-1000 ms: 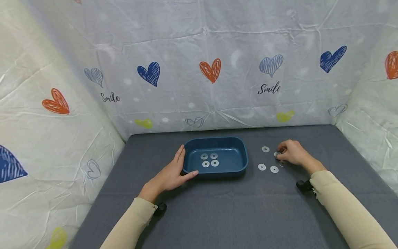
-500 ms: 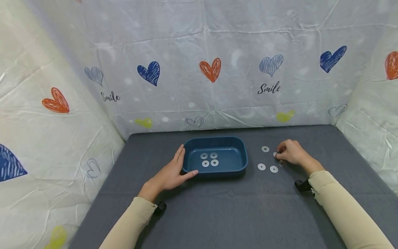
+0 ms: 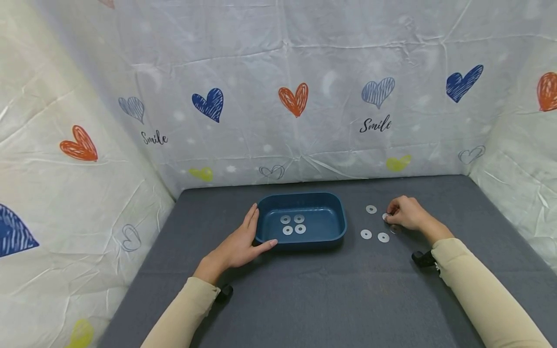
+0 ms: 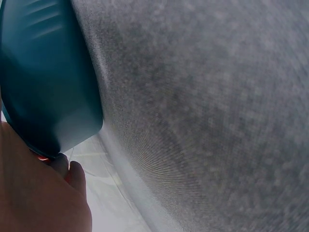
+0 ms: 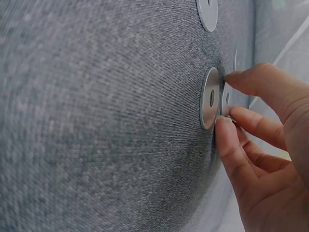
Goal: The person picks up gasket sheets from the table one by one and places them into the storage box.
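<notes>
My left hand (image 3: 237, 244) lies along the left end of a dark blue rectangular tray (image 3: 324, 241), fingers straight against its side and thumb on the front rim. Several flat metal washers (image 3: 287, 230) lie inside the tray on its left half. To the right of the tray, my right hand (image 3: 408, 213) pinches a washer (image 5: 226, 99) by its edges, low at the cloth; whether it is lifted cannot be told. Another washer (image 5: 210, 98) lies flat beside the fingertips, partly under the hand in the head view. The left wrist view shows the tray's outer wall (image 4: 50, 72).
More loose washers (image 3: 371, 209) lie between the tray and my right hand, with two nearer the front, including a washer (image 3: 366, 234) close to the tray. A grey cloth (image 3: 304, 299) covers the table. Printed white curtains (image 3: 243, 63) enclose its back and sides.
Hardly anything differs. The washer at my right fingertips has shifted very slightly left, the hand staying in place. My left hand and the tray keep their positions.
</notes>
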`<move>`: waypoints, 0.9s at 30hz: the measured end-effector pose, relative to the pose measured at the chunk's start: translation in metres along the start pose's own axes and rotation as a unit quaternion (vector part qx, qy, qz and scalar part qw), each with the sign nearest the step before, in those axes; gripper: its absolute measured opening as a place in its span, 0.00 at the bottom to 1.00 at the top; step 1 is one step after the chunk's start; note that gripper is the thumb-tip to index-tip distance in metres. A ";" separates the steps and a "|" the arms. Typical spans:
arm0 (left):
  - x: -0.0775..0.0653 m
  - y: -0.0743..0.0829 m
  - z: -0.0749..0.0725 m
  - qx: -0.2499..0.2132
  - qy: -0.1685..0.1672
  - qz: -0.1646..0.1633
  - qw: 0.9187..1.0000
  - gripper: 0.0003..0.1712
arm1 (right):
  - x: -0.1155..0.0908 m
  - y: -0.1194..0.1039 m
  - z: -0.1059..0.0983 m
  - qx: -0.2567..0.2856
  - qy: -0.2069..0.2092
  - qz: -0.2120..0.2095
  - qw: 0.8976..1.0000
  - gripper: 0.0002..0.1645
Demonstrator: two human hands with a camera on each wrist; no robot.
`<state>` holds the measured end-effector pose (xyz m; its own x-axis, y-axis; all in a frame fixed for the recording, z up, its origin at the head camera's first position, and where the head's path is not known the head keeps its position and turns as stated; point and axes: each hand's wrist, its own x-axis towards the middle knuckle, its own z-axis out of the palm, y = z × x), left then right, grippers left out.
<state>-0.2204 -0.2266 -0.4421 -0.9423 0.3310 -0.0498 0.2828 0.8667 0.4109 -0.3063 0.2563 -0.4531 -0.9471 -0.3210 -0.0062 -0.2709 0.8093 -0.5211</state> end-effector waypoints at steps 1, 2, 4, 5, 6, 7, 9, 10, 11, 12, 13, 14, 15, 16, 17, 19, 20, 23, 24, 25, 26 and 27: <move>0.000 0.000 0.000 0.000 -0.001 -0.001 1.000 0.70 | 0.000 0.000 0.001 0.000 0.000 0.001 1.000 0.10; 0.000 0.000 0.000 0.000 -0.001 -0.001 1.000 0.70 | 0.000 -0.001 0.001 0.001 0.000 0.000 1.000 0.10; 0.000 0.000 0.001 0.000 -0.002 -0.002 1.000 0.70 | -0.001 -0.001 0.001 0.004 0.001 -0.004 1.000 0.10; 0.000 0.000 0.001 -0.001 -0.002 -0.002 1.000 0.70 | -0.001 -0.001 0.001 0.004 0.003 -0.006 1.000 0.10; 0.000 0.000 0.000 0.000 -0.002 -0.002 1.000 0.70 | -0.001 -0.001 0.001 0.003 0.006 -0.009 1.000 0.10; 0.000 0.000 0.000 0.000 -0.002 -0.002 1.000 0.70 | -0.002 -0.001 0.002 0.001 0.009 -0.012 1.000 0.10; 0.000 0.000 0.000 0.000 -0.002 0.000 1.000 0.69 | -0.002 -0.002 0.001 -0.001 0.011 -0.017 1.000 0.10; 0.000 0.000 -0.001 0.000 -0.002 0.000 1.000 0.69 | -0.002 -0.002 0.001 -0.003 0.013 -0.019 1.000 0.10; 0.000 0.000 -0.001 0.001 -0.002 0.000 1.000 0.69 | -0.002 -0.003 0.001 -0.006 0.013 -0.018 1.000 0.10; 0.000 0.000 -0.001 0.002 -0.002 0.000 1.000 0.69 | -0.002 -0.003 0.001 -0.007 0.012 -0.018 1.000 0.10; 0.000 0.001 -0.001 0.001 -0.002 0.000 1.000 0.69 | -0.002 -0.003 0.001 -0.011 0.011 -0.019 1.000 0.10; 0.000 0.000 -0.001 0.002 -0.002 0.000 1.000 0.69 | -0.002 -0.003 0.001 -0.013 0.010 -0.021 1.000 0.10; 0.000 0.001 -0.002 0.003 -0.003 0.000 1.000 0.69 | -0.002 -0.004 0.001 -0.017 0.009 -0.023 1.000 0.10; 0.000 0.001 -0.002 0.003 -0.004 0.000 1.000 0.70 | -0.002 -0.004 0.001 -0.021 0.008 -0.024 0.999 0.10; 0.000 0.001 -0.002 0.003 -0.004 0.000 1.000 0.70 | -0.001 -0.004 0.001 -0.025 0.008 -0.025 0.999 0.10; 0.000 0.001 -0.002 0.002 -0.005 -0.001 1.000 0.69 | 0.000 -0.005 0.001 -0.031 0.008 -0.030 0.999 0.10; 0.000 0.000 -0.002 0.001 -0.005 -0.001 1.000 0.69 | 0.000 -0.006 0.001 -0.032 0.007 -0.031 0.999 0.10; 0.001 0.000 -0.002 0.000 -0.004 -0.002 1.000 0.69 | 0.000 -0.007 0.000 -0.031 0.004 -0.031 0.999 0.10; 0.001 0.000 -0.001 0.001 -0.003 -0.003 1.000 0.69 | 0.000 -0.007 0.000 -0.032 0.003 -0.033 0.999 0.10; 0.001 -0.001 -0.001 0.002 -0.003 -0.003 1.000 0.69 | -0.001 -0.008 0.000 -0.032 0.002 -0.035 0.999 0.11; 0.001 -0.001 0.000 0.002 -0.003 -0.003 1.000 0.69 | -0.001 -0.007 0.000 -0.034 0.003 -0.038 0.999 0.11; 0.001 -0.001 0.001 0.002 -0.003 -0.003 1.000 0.69 | -0.002 -0.007 0.000 -0.035 0.003 -0.041 0.999 0.11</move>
<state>-0.2214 -0.2272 -0.4433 -0.9427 0.3286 -0.0577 0.2785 0.8702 0.4065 -0.3021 0.2511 -0.4498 -0.9220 -0.3851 0.0393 -0.3591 0.8128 -0.4587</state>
